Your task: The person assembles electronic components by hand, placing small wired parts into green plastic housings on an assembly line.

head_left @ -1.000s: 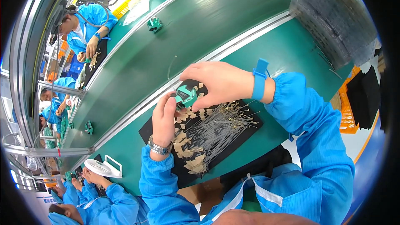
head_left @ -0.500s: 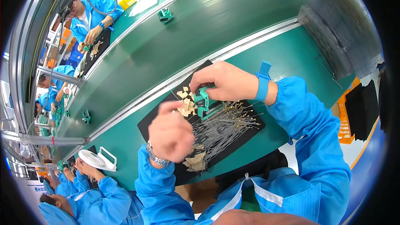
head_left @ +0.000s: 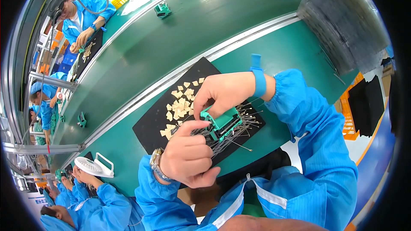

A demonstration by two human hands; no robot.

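Green bench [head_left: 295, 51] runs along a green conveyor belt [head_left: 192, 30], where other workers in blue coats sit at black mats of their own. On the near black mat [head_left: 150, 122] lie pale small chips [head_left: 180, 102] and thin metal pins [head_left: 233, 134]. Above the mat, the right hand [head_left: 222, 92] curls down, fingers pinching a teal plastic part [head_left: 222, 122]. The left hand [head_left: 188, 156] is loosely fisted, its forefinger and thumb touching the part's near end.
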